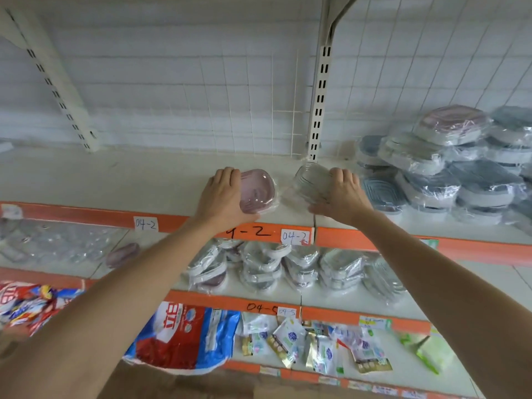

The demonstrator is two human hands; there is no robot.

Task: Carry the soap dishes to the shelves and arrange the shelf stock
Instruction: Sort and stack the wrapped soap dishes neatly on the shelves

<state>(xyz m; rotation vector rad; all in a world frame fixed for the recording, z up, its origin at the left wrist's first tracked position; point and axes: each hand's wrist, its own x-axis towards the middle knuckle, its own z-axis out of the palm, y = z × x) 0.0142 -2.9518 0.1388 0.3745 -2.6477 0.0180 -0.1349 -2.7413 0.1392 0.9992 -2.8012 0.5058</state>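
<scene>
A pink soap dish (259,190) in clear wrap lies on the white upper shelf (144,180), and my left hand (223,197) grips its left side. To its right a grey-white wrapped soap dish (312,180) tilts up on edge, held by my right hand (342,194). The two dishes sit a little apart, close to the shelf's orange front edge (86,216). A pile of wrapped blue and grey soap dishes (449,168) fills the right end of the same shelf.
The shelf below holds several more wrapped soap dishes (276,269) and one loose pink dish (122,254). The bottom shelf carries a blue and red detergent bag (184,338) and small sachets (316,344). A slotted upright (319,105) stands behind the dishes.
</scene>
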